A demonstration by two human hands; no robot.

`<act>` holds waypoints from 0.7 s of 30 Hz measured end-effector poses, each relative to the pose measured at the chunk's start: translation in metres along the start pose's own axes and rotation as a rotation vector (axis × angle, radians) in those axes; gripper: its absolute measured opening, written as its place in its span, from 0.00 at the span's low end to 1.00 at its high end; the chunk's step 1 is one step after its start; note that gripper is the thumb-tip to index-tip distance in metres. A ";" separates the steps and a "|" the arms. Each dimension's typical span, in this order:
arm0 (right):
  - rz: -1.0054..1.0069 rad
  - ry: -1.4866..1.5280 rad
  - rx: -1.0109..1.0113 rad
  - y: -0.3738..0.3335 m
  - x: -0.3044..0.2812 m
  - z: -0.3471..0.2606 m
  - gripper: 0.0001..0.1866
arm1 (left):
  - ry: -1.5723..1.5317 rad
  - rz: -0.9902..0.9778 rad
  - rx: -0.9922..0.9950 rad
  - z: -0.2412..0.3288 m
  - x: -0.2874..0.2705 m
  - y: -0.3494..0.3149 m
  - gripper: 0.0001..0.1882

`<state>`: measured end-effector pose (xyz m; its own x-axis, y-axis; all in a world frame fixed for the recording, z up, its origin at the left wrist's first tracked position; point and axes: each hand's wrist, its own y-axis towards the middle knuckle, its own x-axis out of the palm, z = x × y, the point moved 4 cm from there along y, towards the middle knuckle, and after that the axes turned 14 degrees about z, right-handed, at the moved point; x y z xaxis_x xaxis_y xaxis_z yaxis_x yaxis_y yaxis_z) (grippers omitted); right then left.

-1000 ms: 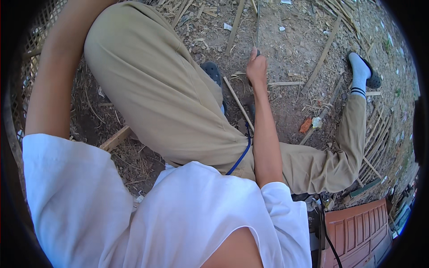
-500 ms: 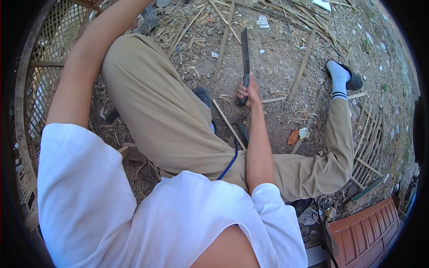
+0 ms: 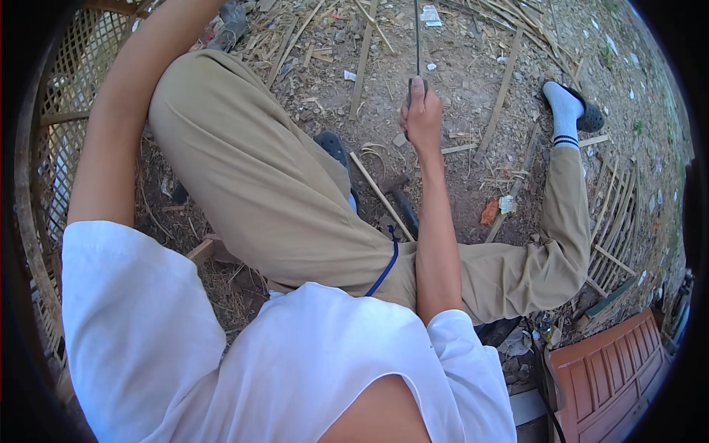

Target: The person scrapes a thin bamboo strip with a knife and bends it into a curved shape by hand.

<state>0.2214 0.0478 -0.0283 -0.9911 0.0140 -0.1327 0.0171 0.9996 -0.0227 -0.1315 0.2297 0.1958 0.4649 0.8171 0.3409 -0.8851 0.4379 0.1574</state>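
Your right grip is wrapped round the near end of the long knife, to the right of your raised knee; your left grip is out of view beyond that knee, so I can't tell its state. Should your hold slacken, the knife could twist, and a stray swing kneeward could catch the dark shoe right of it.

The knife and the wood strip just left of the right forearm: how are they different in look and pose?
The knife is gripped in the right hand; no hand holds the strip. The knife looks dark, the strip pale. The knife points nearly straight up the picture; the strip slants. Both look long and narrow.
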 end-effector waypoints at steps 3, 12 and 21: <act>0.070 -0.202 -0.106 -0.008 -0.003 0.043 0.27 | -0.009 -0.023 0.010 0.007 0.011 -0.015 0.19; -0.056 -0.713 0.219 -0.042 0.010 0.074 0.34 | -0.122 -0.083 -0.100 0.007 -0.006 0.004 0.19; -0.308 0.474 0.880 -0.022 -0.017 0.127 0.34 | -0.244 -0.283 -0.298 -0.006 -0.029 0.026 0.23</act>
<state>0.2544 0.0225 -0.1512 -0.9161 -0.0401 0.3990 -0.3431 0.5934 -0.7281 -0.1679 0.2198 0.1840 0.6367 0.5543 0.5360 -0.6634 0.7481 0.0145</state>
